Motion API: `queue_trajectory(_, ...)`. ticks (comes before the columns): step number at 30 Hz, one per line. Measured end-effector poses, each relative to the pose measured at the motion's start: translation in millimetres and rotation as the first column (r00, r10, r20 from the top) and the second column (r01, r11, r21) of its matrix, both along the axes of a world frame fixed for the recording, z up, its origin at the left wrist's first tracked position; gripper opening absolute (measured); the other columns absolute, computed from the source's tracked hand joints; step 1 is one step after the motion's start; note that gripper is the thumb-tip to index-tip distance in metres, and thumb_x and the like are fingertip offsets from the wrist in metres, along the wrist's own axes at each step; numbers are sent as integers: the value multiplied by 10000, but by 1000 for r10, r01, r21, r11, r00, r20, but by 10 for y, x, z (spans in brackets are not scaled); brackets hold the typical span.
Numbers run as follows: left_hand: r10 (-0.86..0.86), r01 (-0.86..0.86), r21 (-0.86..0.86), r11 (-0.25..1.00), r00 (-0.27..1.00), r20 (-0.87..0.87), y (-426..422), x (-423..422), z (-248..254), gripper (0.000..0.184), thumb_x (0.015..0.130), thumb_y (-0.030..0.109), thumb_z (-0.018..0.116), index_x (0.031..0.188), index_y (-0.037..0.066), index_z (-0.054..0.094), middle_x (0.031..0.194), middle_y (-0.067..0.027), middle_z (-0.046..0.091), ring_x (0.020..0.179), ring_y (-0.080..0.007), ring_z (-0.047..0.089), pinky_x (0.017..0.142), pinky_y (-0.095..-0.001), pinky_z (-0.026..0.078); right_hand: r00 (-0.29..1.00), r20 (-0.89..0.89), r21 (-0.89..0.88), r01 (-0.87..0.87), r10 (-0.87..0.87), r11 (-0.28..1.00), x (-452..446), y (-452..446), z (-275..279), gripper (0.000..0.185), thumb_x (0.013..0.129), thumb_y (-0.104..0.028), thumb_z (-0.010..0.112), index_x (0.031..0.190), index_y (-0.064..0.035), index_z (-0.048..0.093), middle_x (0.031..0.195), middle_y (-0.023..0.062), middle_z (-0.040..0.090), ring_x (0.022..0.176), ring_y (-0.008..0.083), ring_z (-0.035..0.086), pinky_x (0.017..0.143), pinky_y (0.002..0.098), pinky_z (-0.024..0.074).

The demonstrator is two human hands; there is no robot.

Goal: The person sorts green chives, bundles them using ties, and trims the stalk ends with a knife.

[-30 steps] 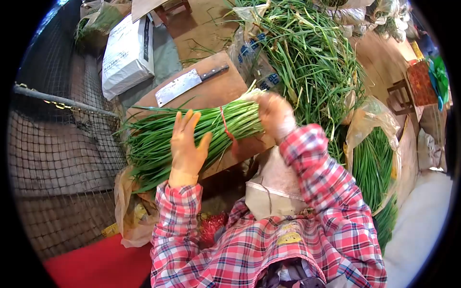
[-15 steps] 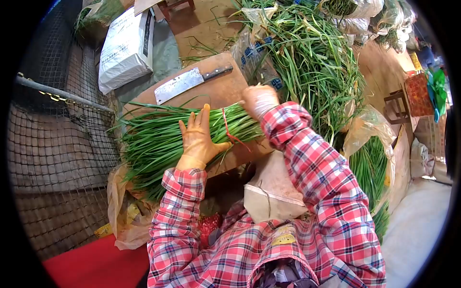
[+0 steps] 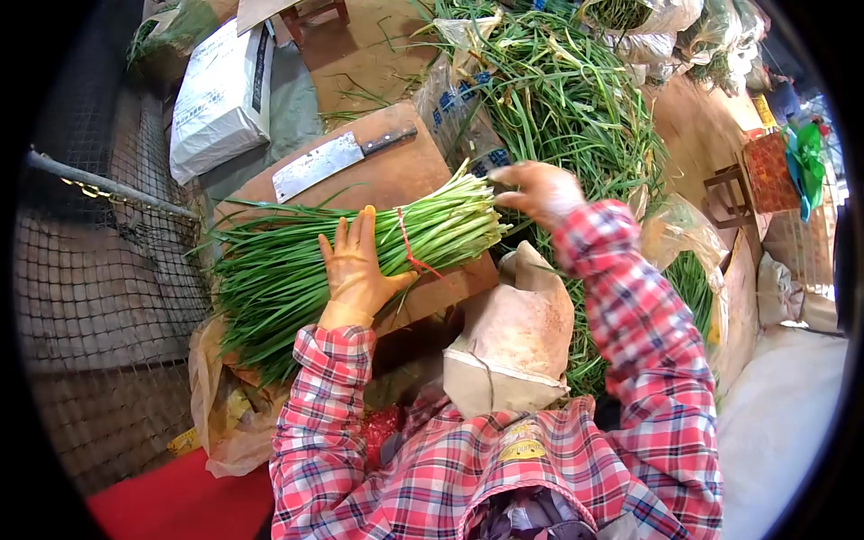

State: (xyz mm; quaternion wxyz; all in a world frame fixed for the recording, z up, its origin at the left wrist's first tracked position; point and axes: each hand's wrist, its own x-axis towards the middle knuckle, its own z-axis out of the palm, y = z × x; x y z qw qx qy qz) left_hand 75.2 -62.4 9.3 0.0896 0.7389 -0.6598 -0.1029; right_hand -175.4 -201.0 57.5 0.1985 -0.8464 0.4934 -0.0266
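A bundle of long green stalks (image 3: 279, 270) with pale ends to the right lies across a brown board (image 3: 378, 184). A red tie (image 3: 405, 236) circles it near the pale ends. My left hand (image 3: 353, 270), in a yellowish glove, rests on the bundle just left of the tie, fingers spread. Just right of the pale ends, my right hand (image 3: 540, 193) is raised off the bundle, slightly blurred; its fingers are bent, with a gap between thumb and fingers and nothing visible in them. A cleaver (image 3: 317, 167) lies on the board behind the bundle.
Loose green stalks (image 3: 576, 108) are heaped at the back right. A white package (image 3: 225, 99) stands at the back left, beside black netting (image 3: 81, 297) and a metal bar (image 3: 117, 187). Right of my right arm is a plastic bag (image 3: 688, 234) of green stalks.
My right hand has come off the pale ends and moved right, uncovering them. My left hand has gone from raised over the bundle to resting on it.
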Motion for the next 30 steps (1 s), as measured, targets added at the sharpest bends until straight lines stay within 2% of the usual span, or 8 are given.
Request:
queue_trajectory(9, 4, -4, 20, 1000, 1000, -7, -11, 11, -10, 1132, 491, 472, 807, 1384, 70, 241, 1368, -88, 372, 1284, -340, 295, 1059, -557, 146, 803, -596, 66, 47, 2, 997, 20, -291, -66, 251, 846, -289, 530, 948, -93, 648, 907, 121, 648, 847, 288, 631, 710, 406, 507)
queue_trajectory(11, 2, -2, 16, 1000, 1000, -10, -16, 11, -18, 1131, 492, 469, 808, 1384, 66, 243, 1369, -87, 370, 1284, -340, 295, 1057, -558, 151, 618, -784, 132, 266, -64, 955, -581, -387, -215, 231, 858, -251, 529, 965, -87, 653, 951, 120, 650, 862, 272, 638, 716, 391, 521)
queue_trajectory(14, 9, -9, 0, 1000, 1000, -30, -26, 12, 19, 1118, 490, 457, 815, 1376, 63, 259, 1358, -109, 385, 1281, -338, 307, 1054, -549, 170, 324, -939, 175, 158, 116, 972, -1756, -125, -571, 274, 876, -283, 503, 1023, -101, 648, 998, 115, 645, 905, 264, 627, 765, 383, 516)
queue_trajectory(17, 14, -15, -6, 1000, 999, -47, -30, 14, 16, 1107, 487, 444, 821, 1369, 59, 274, 1345, -135, 404, 1277, -338, 322, 1052, -539, 185, 261, -954, 233, 327, 150, 916, -1982, 184, -466, 293, 876, -319, 500, 1003, -105, 654, 974, 108, 648, 894, 265, 625, 774, 374, 507)
queue_trajectory(20, 18, -18, -3, 1000, 999, -45, -20, 4, 15, 1113, 486, 443, 822, 1371, 55, 269, 1347, -133, 402, 1276, -338, 323, 1051, -542, 186, 422, -903, 152, 494, -83, 856, -1443, 182, -186, 316, 876, -356, 497, 984, -108, 661, 949, 101, 651, 883, 265, 623, 783, 366, 498)
queue_trajectory(23, 18, -19, -17, 1000, 999, -40, -10, 5, 23, 1125, 489, 451, 822, 1376, 54, 255, 1350, -111, 401, 1280, -337, 319, 1049, -549, 182, 947, -317, 62, 78, -55, 995, -204, 220, 369, 284, 877, -354, 482, 956, -149, 662, 900, 87, 647, 826, 248, 620, 729, 375, 494)
queue_trajectory(24, 26, -27, -21, 999, 999, -36, 1, 4, 19, 1125, 489, 451, 822, 1376, 54, 255, 1350, -111, 401, 1280, -337, 319, 1049, -549, 182, 998, -60, 158, 7, 3, 987, 52, 110, 216, 266, 852, -351, 526, 1000, -173, 656, 934, 79, 651, 837, 236, 622, 759, 370, 489)
queue_trajectory(30, 31, -32, -22, 999, 998, -52, -6, 14, 13, 1132, 475, 463, 822, 1368, 58, 257, 1344, -100, 403, 1274, -350, 324, 1040, -566, 186, 977, -165, 241, -96, 138, 966, 1177, -98, -261, 285, 731, -355, 638, 986, -231, 673, 907, 86, 659, 915, 240, 619, 810, 350, 473)
